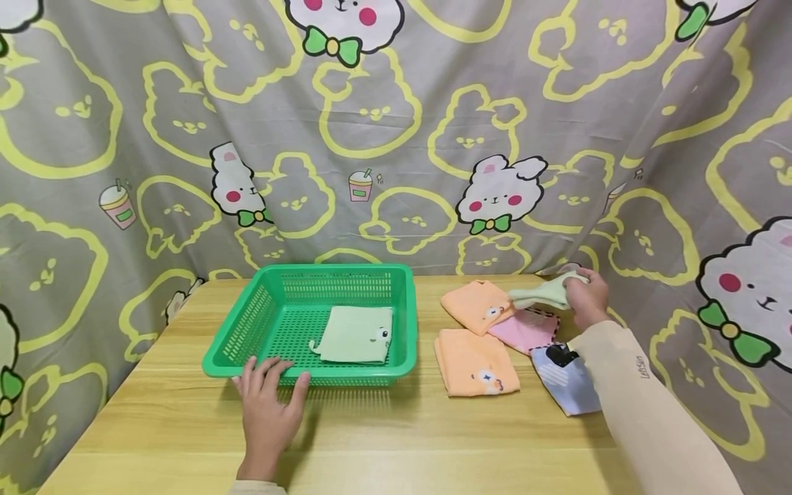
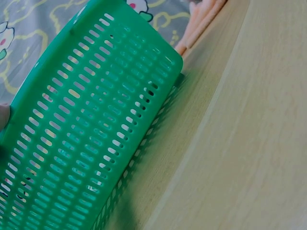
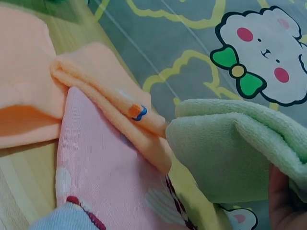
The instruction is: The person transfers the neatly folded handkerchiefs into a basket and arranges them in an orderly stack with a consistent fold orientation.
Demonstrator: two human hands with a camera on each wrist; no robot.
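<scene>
A light green folded towel (image 1: pixel 544 292) hangs from my right hand (image 1: pixel 586 297), which pinches its right end above the back of the table. In the right wrist view that towel (image 3: pixel 220 153) shows its thick folds, with part of the hand at the right edge. My left hand (image 1: pixel 269 412) rests on the front rim of a green plastic basket (image 1: pixel 241 372), fingers spread over the edge. Inside the basket lies another pale green folded towel (image 1: pixel 355 333) with an animal face. Near the right hand are two orange towels (image 1: pixel 473 361), a pink towel (image 1: pixel 526 330) and a blue towel (image 1: pixel 566 385).
The wooden table (image 1: pixel 396 440) carries the basket on the left and the loose towels on the right. A grey patterned curtain (image 1: pixel 421 227) hangs behind the table and along its sides. The pink towel lies partly under its neighbours.
</scene>
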